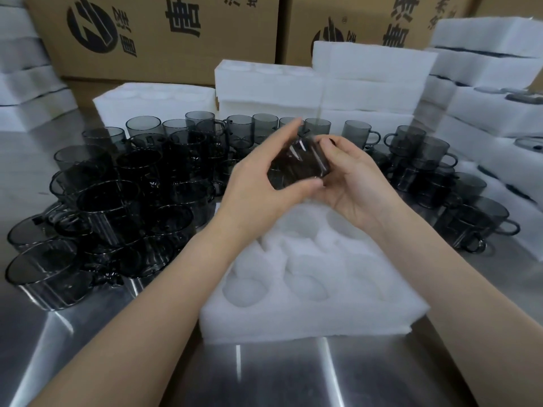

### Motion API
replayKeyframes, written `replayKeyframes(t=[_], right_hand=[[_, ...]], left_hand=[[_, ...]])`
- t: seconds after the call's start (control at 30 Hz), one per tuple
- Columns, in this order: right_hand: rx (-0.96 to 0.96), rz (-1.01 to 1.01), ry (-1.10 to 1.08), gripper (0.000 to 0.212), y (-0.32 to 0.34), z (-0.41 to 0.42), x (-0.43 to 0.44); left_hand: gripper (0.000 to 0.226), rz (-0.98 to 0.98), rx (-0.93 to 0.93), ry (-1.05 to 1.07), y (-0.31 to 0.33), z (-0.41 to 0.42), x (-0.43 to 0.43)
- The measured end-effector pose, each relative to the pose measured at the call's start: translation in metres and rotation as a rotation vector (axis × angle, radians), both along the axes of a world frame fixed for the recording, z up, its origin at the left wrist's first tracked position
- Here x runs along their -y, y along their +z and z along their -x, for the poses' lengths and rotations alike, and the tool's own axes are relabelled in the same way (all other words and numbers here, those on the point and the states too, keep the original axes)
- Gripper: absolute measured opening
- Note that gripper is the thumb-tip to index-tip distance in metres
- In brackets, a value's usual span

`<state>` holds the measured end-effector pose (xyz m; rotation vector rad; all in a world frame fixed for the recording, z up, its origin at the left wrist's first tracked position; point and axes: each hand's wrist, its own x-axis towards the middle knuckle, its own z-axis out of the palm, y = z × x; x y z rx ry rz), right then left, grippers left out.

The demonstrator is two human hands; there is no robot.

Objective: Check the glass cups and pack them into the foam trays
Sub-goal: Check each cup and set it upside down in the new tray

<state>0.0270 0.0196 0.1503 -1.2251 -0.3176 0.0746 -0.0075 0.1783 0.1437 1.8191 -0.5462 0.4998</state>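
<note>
Both hands hold one smoky grey glass cup [298,163] tipped on its side above the far end of a white foam tray [311,315]. My left hand [261,183] wraps it from the left, thumb under the cup and fingers over the top. My right hand [349,183] cups it from the right, fingertips on its rim. The tray lies on the steel table directly in front of me, and its round pockets hold nothing. Several more grey cups with handles stand stacked at the left [111,201] and at the right [435,171].
White foam trays are piled behind the cups [367,83] and along the right edge [493,113], some showing dark cups inside. More foam lies at the far left [26,83]. Printed cardboard cartons [152,33] form a wall at the back. Bare steel table [293,377] spans the near edge.
</note>
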Motion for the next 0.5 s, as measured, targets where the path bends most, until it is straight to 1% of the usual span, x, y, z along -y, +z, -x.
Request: replayKeyframes(t=[0.07,0.13,0.17,0.2,0.27,0.33,0.4,0.5], right_hand=[[-0.057,-0.073,-0.014,0.021,0.001,-0.002,0.003],[-0.131,-0.158,-0.017,0.027,0.001,-0.004,0.006],[-0.161,-0.189,-0.010,0.027,0.001,-0.005,0.006],[-0.177,-0.196,-0.008,0.026,0.002,-0.005,0.006],[-0.176,-0.144,-0.020,0.021,0.002,-0.004,0.004],[-0.172,-0.102,-0.041,0.014,0.004,-0.002,0.003],[-0.144,-0.065,-0.038,0.013,0.008,0.002,0.003],[-0.031,0.117,-0.008,0.006,0.016,0.010,0.004]], left_hand=[[0.040,0.165,-0.015,0.074,0.002,-0.002,-0.004],[0.016,0.236,-0.037,0.201,0.003,-0.006,-0.011],[0.015,0.225,-0.082,0.254,0.003,-0.009,-0.015],[0.021,0.187,-0.154,0.292,0.002,-0.012,-0.019],[0.031,0.118,-0.322,0.308,-0.001,-0.015,-0.023],[0.033,0.113,-0.427,0.301,-0.006,-0.015,-0.024],[0.033,0.180,-0.473,0.303,-0.008,-0.009,-0.025],[0.030,0.356,-0.478,0.292,-0.007,-0.002,-0.028]])
